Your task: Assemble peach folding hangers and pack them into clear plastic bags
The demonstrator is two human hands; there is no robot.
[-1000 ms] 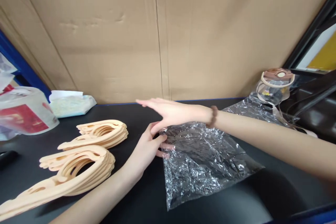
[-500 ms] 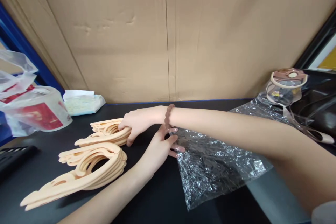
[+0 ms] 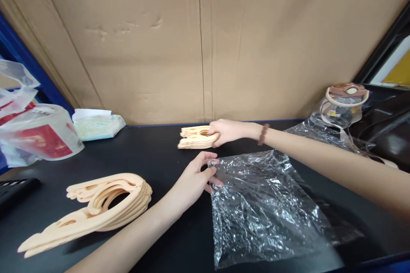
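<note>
The right hand [image 3: 224, 131] has its grip clamped on one end of a small stack of peach hangers [image 3: 194, 137]. Just nearer the person, the left hand [image 3: 194, 179] has its grip pinched together on the corner of a clear plastic bag [image 3: 262, 209], which lies crumpled on the black surface [image 3: 153, 153] to that grip's right. A strip of bare surface separates stack and bag. Well left of both grips rests a larger hanger pile [image 3: 96, 209]. Behind it are a tissue pack [image 3: 96, 123] and a red-labelled bag [image 3: 38, 138]. A cardboard wall [image 3: 198, 51] stands close behind the right grip, and a brown-lidded bottle [image 3: 344, 104] stands far right.
</note>
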